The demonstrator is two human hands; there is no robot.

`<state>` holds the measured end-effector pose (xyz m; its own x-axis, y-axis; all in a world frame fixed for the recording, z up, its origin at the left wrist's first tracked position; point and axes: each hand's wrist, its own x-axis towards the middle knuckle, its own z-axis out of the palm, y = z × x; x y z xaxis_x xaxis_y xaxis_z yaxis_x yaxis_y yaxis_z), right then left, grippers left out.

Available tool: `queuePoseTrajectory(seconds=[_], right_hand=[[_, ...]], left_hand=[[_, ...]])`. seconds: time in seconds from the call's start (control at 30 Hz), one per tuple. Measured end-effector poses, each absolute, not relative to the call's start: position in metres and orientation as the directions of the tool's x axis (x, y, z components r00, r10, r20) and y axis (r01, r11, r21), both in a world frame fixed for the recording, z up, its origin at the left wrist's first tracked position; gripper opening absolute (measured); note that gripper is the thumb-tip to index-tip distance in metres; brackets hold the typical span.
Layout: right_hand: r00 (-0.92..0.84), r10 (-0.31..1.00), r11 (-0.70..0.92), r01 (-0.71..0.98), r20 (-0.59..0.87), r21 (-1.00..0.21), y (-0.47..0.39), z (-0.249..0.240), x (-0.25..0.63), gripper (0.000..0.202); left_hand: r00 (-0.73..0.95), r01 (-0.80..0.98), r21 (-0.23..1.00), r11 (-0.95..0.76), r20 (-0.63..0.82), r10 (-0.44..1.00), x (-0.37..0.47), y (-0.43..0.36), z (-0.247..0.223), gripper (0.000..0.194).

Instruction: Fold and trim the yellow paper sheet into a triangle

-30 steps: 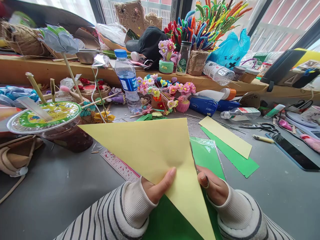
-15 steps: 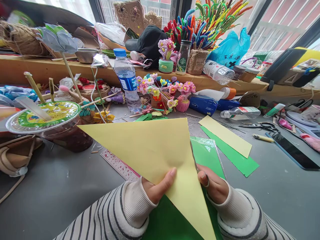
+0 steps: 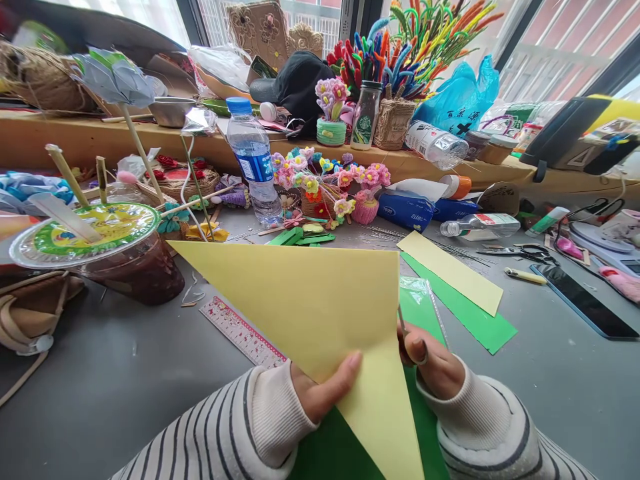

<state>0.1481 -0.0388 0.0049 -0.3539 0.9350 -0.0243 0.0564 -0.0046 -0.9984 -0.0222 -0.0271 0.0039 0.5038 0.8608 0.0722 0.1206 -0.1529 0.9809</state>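
A large yellow sheet [image 3: 310,293] with a slanted lower left edge is raised above the table. My left hand [image 3: 330,390] pinches it, thumb pressed on the front face and fingers hidden behind. At the sheet's right edge, my right hand [image 3: 433,363] is closed around a thin grey metal blade [image 3: 401,320]; most of this tool is hidden. Below the hands lies green paper [image 3: 345,447], and a clear sleeve with green paper [image 3: 423,307] shows behind my right hand. A pink patterned ruler [image 3: 243,333] lies left of the yellow sheet, partly covered by it.
Yellow [image 3: 457,273] and green [image 3: 480,327] strips lie at the right, near scissors [image 3: 530,252], a cutter [image 3: 526,276] and a phone [image 3: 587,300]. A lidded drink cup [image 3: 135,267] stands left. Behind are a water bottle [image 3: 255,167] and crocheted flowers [image 3: 320,177].
The yellow sheet has turned slightly and its upper right corner has moved right and down. The thin blade now shows apart from the sheet's edge. My left hand has shifted slightly right and down.
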Motion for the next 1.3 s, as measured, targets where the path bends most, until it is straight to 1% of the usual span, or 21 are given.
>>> queuePoseTrajectory(seconds=[0.13,0.3,0.43,0.5,0.63,0.73,0.8,0.87,0.93,1.0,1.07,1.1,1.2,1.3], right_hand=[[-0.348,0.935,0.063,-0.022,0.067,-0.998,-0.036,0.003,0.153,0.043],[-0.351,0.932,0.076,-0.065,0.094,-0.995,-0.033,0.003,0.153,0.044],[-0.305,0.951,0.055,0.014,0.048,-0.998,-0.03,-0.001,0.158,0.047],[-0.255,0.967,0.037,0.071,0.018,-0.997,-0.03,0.0,0.161,0.043],[-0.196,0.978,-0.044,0.113,-0.066,-0.993,-0.033,0.006,0.159,0.025],[-0.197,0.976,-0.077,0.089,-0.093,-0.993,-0.036,0.007,0.155,0.018],[-0.193,0.977,-0.078,0.07,-0.09,-0.995,-0.037,0.006,0.151,0.018],[-0.185,0.98,-0.064,0.076,-0.077,-0.995,-0.038,0.004,0.149,0.018],[-0.165,0.984,-0.043,0.113,-0.061,-0.993,-0.038,0.002,0.148,0.019],[-0.141,0.989,-0.027,0.166,-0.051,-0.986,-0.038,0.001,0.148,0.019],[-0.134,0.99,-0.015,0.212,-0.045,-0.977,-0.038,0.0,0.148,0.02],[-0.135,0.99,-0.01,0.225,-0.041,-0.974,-0.039,0.0,0.147,0.02],[-0.134,0.991,0.001,0.235,-0.031,-0.972,-0.041,0.001,0.147,0.021],[-0.127,0.991,-0.003,0.237,-0.034,-0.972,-0.042,0.002,0.146,0.021]], left_hand=[[0.431,0.164,0.982,-0.091,0.012,0.902,-0.024,-0.031,0.0,0.04],[0.41,0.14,0.983,-0.119,0.052,0.91,-0.025,-0.029,0.0,0.034],[0.427,0.082,0.992,-0.092,0.048,0.903,-0.024,-0.026,0.0,0.033],[0.414,0.059,0.995,-0.086,0.054,0.909,-0.024,-0.025,-0.001,0.033],[0.295,0.061,0.995,-0.084,0.062,0.953,-0.022,-0.024,-0.004,0.034],[0.203,0.064,0.993,-0.101,0.086,0.975,-0.021,-0.024,-0.005,0.032],[0.18,-0.009,0.996,-0.091,0.091,0.98,-0.019,-0.022,-0.005,0.032],[0.153,-0.135,0.99,-0.041,0.061,0.986,-0.018,-0.019,-0.005,0.034],[0.105,-0.258,0.965,0.038,-0.011,0.994,-0.017,-0.014,-0.005,0.037],[0.064,-0.324,0.936,0.14,-0.126,0.99,-0.018,-0.009,-0.007,0.037],[0.027,-0.327,0.923,0.204,-0.206,0.978,-0.018,-0.005,-0.009,0.037],[0.007,-0.315,0.926,0.209,-0.218,0.976,-0.018,-0.004,-0.01,0.037],[-0.051,-0.259,0.955,0.148,-0.167,0.985,-0.018,-0.004,-0.01,0.039],[-0.046,-0.226,0.968,0.106,-0.119,0.992,-0.016,-0.006,-0.007,0.035]])
